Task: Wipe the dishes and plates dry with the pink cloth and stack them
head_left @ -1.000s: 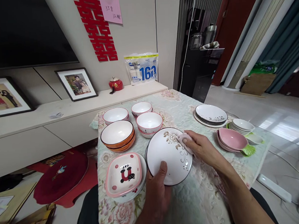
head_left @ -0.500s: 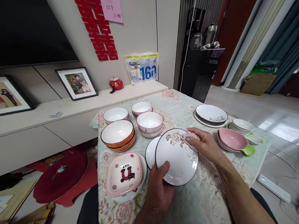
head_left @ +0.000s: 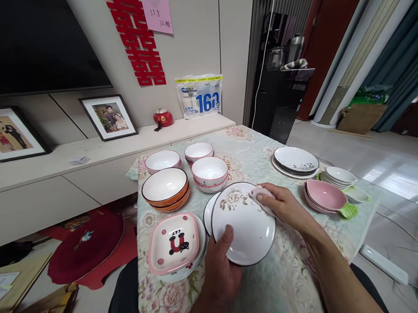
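Note:
A white plate [head_left: 246,229] with a dark rim and a brown flower print is held tilted above the table. My left hand [head_left: 221,263] grips its lower left edge, thumb on top and fingers underneath. In my right hand [head_left: 281,201] a pale pink cloth [head_left: 262,198] is pinched and pressed against the plate's upper right rim. Behind the held plate, another white plate [head_left: 208,212] shows only its left part. To the left lies a square pink-edged cat dish [head_left: 174,242] on top of a round plate.
Stacked orange bowls [head_left: 171,200] and several red-rimmed bowls [head_left: 209,170] stand beyond my left hand. At right are a stack of plates [head_left: 296,160], small white bowls [head_left: 339,175] and pink bowls [head_left: 326,194]. A flowered tablecloth [head_left: 174,300] covers the table.
The plate has shifted slightly left and down and turned a little in my left hand. My right hand and the cloth have moved slightly left along its upper rim.

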Demonstrator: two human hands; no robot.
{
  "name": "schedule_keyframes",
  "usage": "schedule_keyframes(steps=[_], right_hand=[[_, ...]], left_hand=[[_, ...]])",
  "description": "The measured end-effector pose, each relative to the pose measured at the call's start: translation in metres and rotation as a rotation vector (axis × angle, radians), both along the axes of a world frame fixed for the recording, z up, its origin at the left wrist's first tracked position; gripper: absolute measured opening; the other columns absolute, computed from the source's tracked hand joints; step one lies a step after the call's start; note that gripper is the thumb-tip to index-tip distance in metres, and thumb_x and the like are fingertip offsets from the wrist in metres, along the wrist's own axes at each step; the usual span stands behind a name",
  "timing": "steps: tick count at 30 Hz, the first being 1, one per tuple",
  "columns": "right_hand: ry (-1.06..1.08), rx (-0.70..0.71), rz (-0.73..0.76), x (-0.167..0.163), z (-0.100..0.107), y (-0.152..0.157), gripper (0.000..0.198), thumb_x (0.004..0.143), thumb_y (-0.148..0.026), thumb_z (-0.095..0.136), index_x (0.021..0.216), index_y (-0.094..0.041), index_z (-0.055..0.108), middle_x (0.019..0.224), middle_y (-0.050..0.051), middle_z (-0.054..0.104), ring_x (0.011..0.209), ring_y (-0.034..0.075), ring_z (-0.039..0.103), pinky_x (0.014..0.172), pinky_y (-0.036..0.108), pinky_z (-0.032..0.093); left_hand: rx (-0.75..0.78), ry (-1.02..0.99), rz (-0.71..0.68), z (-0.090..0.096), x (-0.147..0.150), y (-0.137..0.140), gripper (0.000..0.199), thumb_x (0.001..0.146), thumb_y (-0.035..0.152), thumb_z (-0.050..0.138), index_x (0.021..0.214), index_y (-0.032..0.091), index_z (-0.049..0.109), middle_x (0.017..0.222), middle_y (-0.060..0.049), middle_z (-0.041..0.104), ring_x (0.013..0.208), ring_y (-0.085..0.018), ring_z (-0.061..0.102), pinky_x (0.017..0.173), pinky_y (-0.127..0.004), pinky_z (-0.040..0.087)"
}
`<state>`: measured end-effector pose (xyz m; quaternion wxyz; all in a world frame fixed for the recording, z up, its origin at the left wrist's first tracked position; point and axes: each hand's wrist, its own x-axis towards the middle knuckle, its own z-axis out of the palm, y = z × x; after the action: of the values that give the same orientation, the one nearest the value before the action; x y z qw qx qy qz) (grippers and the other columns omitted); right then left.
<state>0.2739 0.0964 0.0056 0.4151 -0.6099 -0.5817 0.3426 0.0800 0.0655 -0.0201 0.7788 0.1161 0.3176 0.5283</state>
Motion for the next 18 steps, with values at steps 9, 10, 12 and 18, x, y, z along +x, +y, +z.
schedule_keyframes(steps=[9,10,12,18], right_hand=[[0.232,-0.218,0.055,0.003,-0.010,0.000,0.030,0.080,-0.043,0.068,0.095,-0.017,0.070,0.078,0.003,0.071,0.064,0.018,0.062,0.056,0.028,0.047],[0.218,-0.162,0.012,0.004,-0.011,0.001,0.031,0.079,-0.041,0.069,0.099,-0.017,0.070,0.084,0.003,0.072,0.070,0.019,0.064,0.061,0.029,0.049],[0.165,-0.054,-0.070,0.005,-0.014,0.004,0.036,0.076,-0.038,0.072,0.105,-0.018,0.071,0.094,0.004,0.073,0.081,0.021,0.066,0.070,0.031,0.052],[0.053,0.093,-0.170,0.011,-0.012,0.005,0.036,0.075,-0.034,0.073,0.109,-0.022,0.072,0.107,0.005,0.074,0.098,0.025,0.067,0.089,0.038,0.050]], left_hand=[[0.015,-0.073,0.028,0.003,0.003,0.007,0.072,0.079,0.018,0.074,0.146,0.021,0.047,0.118,-0.012,0.077,0.114,-0.030,0.069,0.107,-0.046,0.048],[0.035,-0.088,0.013,0.003,0.003,0.006,0.075,0.078,0.015,0.075,0.147,0.022,0.046,0.119,-0.011,0.076,0.115,-0.030,0.068,0.107,-0.046,0.048],[0.044,-0.098,-0.013,0.002,0.002,0.005,0.077,0.077,0.013,0.074,0.148,0.023,0.045,0.119,-0.010,0.076,0.116,-0.030,0.068,0.107,-0.047,0.048],[-0.020,-0.001,-0.094,-0.004,-0.001,0.001,0.073,0.070,0.012,0.078,0.140,0.018,0.055,0.108,-0.013,0.079,0.108,-0.033,0.071,0.102,-0.048,0.051]])
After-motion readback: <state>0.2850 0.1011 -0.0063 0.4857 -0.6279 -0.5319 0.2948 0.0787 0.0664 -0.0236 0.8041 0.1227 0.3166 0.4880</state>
